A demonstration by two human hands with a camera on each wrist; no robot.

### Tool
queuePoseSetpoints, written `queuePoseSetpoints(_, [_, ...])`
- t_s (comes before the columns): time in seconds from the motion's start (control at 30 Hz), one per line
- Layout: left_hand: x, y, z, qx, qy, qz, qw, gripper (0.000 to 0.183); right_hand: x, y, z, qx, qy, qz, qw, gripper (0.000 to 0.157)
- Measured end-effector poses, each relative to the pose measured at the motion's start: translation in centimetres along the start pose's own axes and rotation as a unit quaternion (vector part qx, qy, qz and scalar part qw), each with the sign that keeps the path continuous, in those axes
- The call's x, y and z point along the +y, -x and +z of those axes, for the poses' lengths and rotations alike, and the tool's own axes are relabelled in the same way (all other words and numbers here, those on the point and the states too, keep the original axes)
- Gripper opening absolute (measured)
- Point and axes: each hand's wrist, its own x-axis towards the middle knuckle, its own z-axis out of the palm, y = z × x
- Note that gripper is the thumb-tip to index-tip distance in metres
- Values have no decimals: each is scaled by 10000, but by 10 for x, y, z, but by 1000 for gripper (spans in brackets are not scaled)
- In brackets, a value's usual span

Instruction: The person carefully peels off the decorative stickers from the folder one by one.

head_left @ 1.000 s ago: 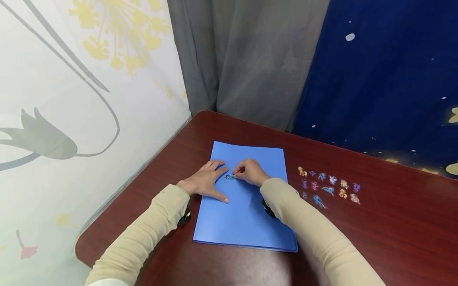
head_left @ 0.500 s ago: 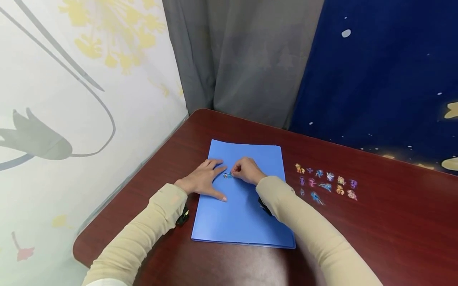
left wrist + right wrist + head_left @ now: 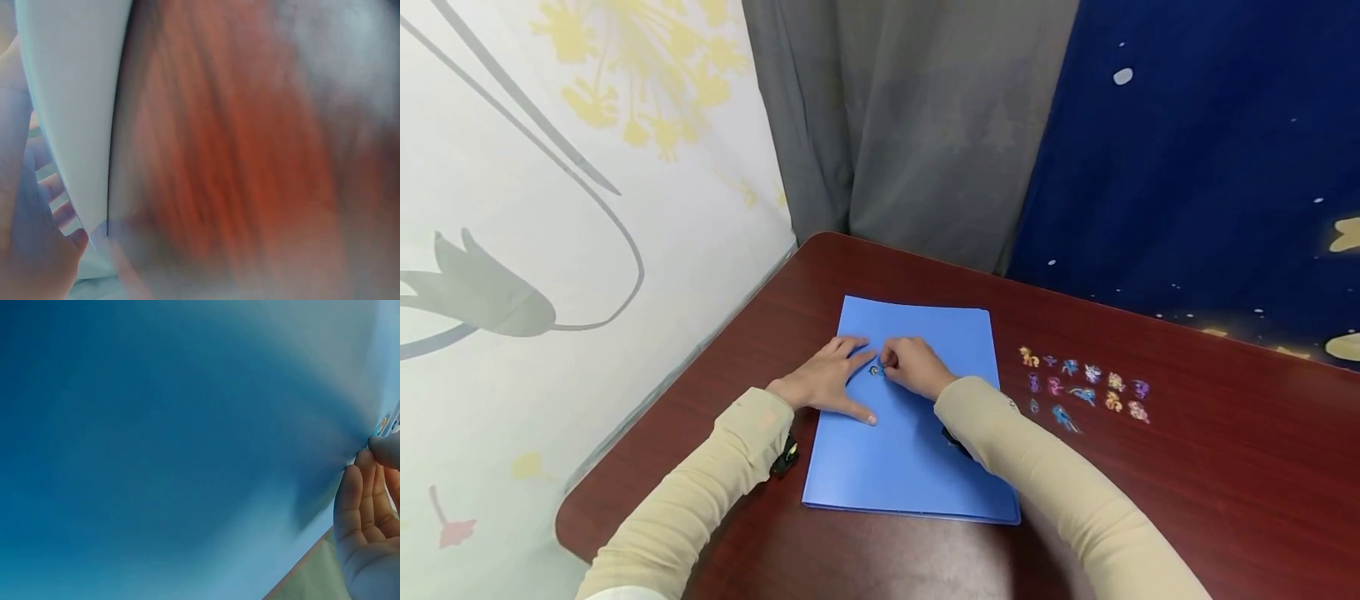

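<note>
A blue folder (image 3: 910, 458) lies lengthwise in front of the person. The left hand (image 3: 829, 379) rests on its left side, fingers and thumb spread apart. Between the two hands is a small blue pony-shaped sticker (image 3: 874, 371), low over the cover. The right hand (image 3: 915, 365) pinches its right end between thumb and fingertips, which hide part of it. In the right wrist view, a bit of the sticker (image 3: 382, 424) shows beyond the thumb. The folder's pale edge (image 3: 78, 94) stands beside the left hand (image 3: 37, 237) in the left wrist view.
Several small pony stickers (image 3: 1083, 395) in blue, purple, pink and orange lie in loose rows on the dark red table (image 3: 1225, 467), right of the folder. A patterned white wall covering (image 3: 700, 208) borders the left edge; grey (image 3: 925, 142) and navy curtains (image 3: 1195, 167) hang behind.
The right hand's fingers have shifted slightly over the sticker and cover more of it. The left hand stays in place on the folder. The head view has moved a little.
</note>
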Motion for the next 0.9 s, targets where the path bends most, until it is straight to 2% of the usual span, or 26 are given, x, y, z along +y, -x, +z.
queuePoseSetpoints(0.13, [0, 0, 1, 34, 17, 6, 10000, 105, 0, 1, 0, -65, -288, 235, 9993, 7])
queuePoseSetpoints(0.4, [1, 1, 1, 80, -41, 7, 10000, 106, 2, 7, -4, -232, -684, 162, 9973, 5])
queuePoseSetpoints(0.9, [2, 1, -1, 40, -180, 26, 9998, 107, 10, 19, -13, -328, -1623, 504, 9849, 7])
